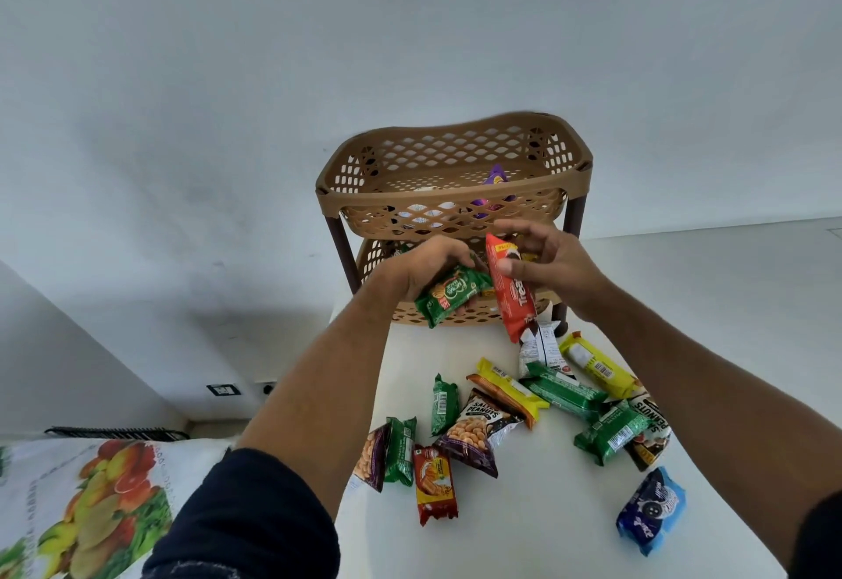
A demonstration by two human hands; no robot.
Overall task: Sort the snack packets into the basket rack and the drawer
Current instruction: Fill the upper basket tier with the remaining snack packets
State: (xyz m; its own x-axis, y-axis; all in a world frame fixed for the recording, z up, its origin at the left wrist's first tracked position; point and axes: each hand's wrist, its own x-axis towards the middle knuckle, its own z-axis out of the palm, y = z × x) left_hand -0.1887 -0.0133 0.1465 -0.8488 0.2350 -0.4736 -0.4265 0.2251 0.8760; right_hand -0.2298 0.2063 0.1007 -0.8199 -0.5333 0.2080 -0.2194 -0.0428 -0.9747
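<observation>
A tan two-tier basket rack point(455, 155) stands at the far end of a white table point(524, 524). Its top basket holds a purple packet point(496, 177) and a few others. My left hand point(430, 264) grips a green packet point(451, 294) in front of the lower basket. My right hand point(551, 264) pinches a red packet point(512, 291) by its upper part, and the packet hangs down beside the green one. Several loose packets lie on the table nearer me, among them salted peanuts point(478, 435), a yellow packet point(597, 366) and a blue packet point(651, 517).
A cloth with printed fruit point(91, 501) covers a surface at the lower left, past the table's left edge. White walls stand behind the rack. A wall socket point(223, 390) sits low on the left wall. No drawer is in view.
</observation>
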